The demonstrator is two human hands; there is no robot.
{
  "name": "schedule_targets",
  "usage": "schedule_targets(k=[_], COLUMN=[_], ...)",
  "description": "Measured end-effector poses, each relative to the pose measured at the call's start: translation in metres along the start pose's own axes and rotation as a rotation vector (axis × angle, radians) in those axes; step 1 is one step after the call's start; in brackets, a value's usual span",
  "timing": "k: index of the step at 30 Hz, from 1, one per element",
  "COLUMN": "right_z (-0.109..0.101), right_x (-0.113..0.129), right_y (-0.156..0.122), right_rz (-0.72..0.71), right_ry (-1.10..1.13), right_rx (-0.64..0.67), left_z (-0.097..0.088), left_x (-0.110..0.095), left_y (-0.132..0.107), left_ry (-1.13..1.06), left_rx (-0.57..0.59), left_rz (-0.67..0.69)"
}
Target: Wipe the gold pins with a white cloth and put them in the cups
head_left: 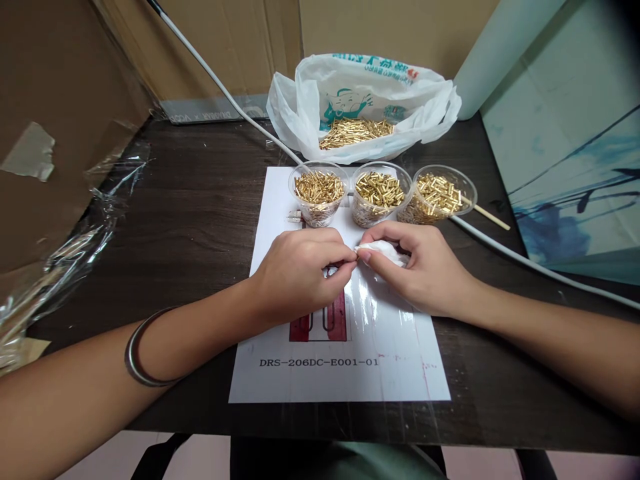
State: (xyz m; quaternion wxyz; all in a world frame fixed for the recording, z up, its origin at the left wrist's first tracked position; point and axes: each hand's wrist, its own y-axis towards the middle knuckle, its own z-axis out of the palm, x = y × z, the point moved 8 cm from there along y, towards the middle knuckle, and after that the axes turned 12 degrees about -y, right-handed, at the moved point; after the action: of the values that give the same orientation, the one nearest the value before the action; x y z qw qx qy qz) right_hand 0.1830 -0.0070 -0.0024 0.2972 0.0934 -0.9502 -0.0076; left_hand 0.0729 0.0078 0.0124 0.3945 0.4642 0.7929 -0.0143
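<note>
Wad (384, 251) over paper (275, 383), before middle cup (380, 191); bag (290, 107) behind cup.

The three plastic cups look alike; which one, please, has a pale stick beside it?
The rightmost cup; only there does the pale stick show.

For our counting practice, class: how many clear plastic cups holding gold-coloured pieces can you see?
3. They sit in a row just in front of the white plastic bag: left cup, middle cup and right cup. Any cup nested inside another could be hidden.
</note>
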Motion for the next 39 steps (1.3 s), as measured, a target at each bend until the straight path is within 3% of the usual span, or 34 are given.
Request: schedule_targets(k=[22,39], right_z=[0.0001,0.0028], right_x=[0.002,0.0032], right_y=[0.0007,0.0009], right_rz=[-0.005,-0.029], right_ry=[-0.02,-0.065], right_rx=[0.0,0.044], left_z=[-0.0005,-0.0033], left_x=[0.0002,0.0078], left_y=[0.0,0.0015], left_ry=[0.009,-0.09], left_rx=[-0.007,-0.018], left_rz=[0.006,-0.077])
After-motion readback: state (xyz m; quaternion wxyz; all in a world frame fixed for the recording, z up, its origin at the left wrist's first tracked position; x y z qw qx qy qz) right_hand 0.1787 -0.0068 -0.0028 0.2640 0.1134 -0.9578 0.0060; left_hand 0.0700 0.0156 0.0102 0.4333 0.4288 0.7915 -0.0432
